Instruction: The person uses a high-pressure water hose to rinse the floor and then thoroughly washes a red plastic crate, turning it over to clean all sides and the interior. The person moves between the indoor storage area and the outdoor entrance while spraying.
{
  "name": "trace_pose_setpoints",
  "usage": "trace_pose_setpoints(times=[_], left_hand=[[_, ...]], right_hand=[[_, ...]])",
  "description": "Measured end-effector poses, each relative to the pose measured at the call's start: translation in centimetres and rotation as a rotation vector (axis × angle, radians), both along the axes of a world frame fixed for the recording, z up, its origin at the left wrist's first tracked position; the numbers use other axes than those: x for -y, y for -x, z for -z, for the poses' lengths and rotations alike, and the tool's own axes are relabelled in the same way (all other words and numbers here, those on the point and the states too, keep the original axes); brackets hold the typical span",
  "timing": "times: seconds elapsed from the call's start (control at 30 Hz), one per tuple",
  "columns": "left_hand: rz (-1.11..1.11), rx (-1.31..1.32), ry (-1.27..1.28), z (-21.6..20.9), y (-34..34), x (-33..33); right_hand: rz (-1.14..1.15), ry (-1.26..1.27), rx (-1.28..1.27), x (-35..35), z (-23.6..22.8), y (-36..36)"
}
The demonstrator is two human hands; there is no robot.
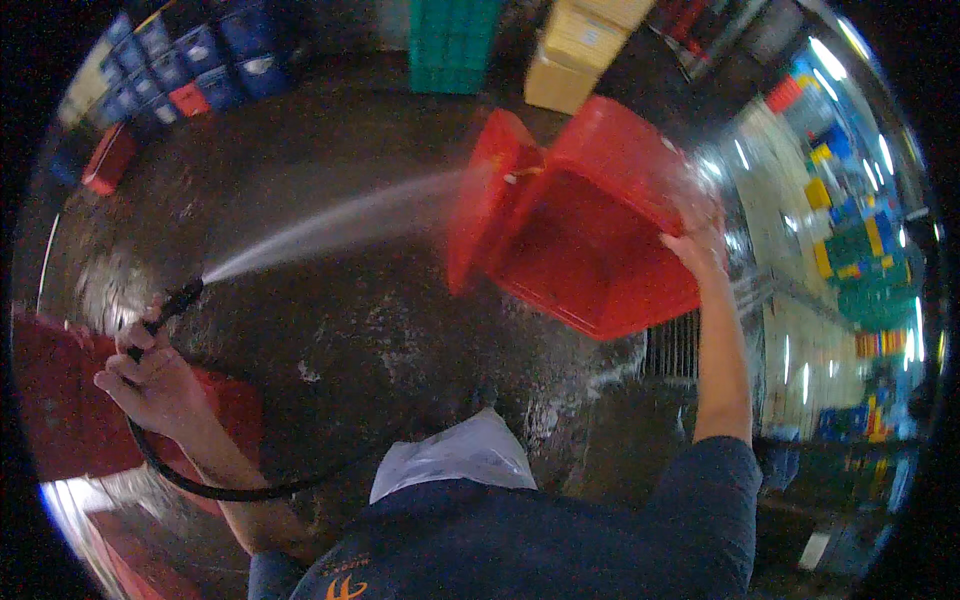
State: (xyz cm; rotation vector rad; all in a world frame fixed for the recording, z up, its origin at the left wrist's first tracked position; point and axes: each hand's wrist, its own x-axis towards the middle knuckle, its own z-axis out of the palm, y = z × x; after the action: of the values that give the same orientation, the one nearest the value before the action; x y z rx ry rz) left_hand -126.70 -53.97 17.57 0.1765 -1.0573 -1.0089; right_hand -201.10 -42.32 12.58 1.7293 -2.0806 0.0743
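My left hand (155, 372) is closed around a black hose nozzle (181, 300), and its black hose (240, 493) loops back under my forearm. A white jet of water (320, 218) shoots from the nozzle to the right and strikes the lid (487, 205) of a red plastic bin, where spray blurs the surface. My right hand (698, 238) grips the rim of that red bin (600, 235) on its right side. The bin is tilted, its opening facing me, with the lid hanging off to the left. Part of my right hand's fingers are behind the bin wall.
Wet dark floor (350, 330) lies below, with a drain grate (673, 347) near the bin. Blue crates (205, 50) are stacked far left; a green crate (453, 45) and yellow bin (575, 55) stand at the back. Red containers (70, 400) sit at left.
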Motion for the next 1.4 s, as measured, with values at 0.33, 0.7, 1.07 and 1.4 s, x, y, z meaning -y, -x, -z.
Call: trace_pose_setpoints(times=[0.33, 0.7, 1.07, 1.4], left_hand=[[0.002, -0.113, 0.032, -2.3, -2.5, -2.3], [0.035, 0.173, -0.046, -1.6, 9.2, -2.6], [0.051, 0.094, -0.140, 1.1, 10.5, 10.7], [0.304, 0.288, -0.442, 2.4, 7.1, 23.9]], right_hand=[[0.512, 0.576, 0.470, 0.4, 6.7, 6.8], [0.307, 0.704, 2.641, 14.2, 22.9, -26.2], [-0.093, 0.213, 0.830, 22.0, 17.0, -18.1], [0.299, 0.175, 0.921, 19.3, 25.0, -22.4]])
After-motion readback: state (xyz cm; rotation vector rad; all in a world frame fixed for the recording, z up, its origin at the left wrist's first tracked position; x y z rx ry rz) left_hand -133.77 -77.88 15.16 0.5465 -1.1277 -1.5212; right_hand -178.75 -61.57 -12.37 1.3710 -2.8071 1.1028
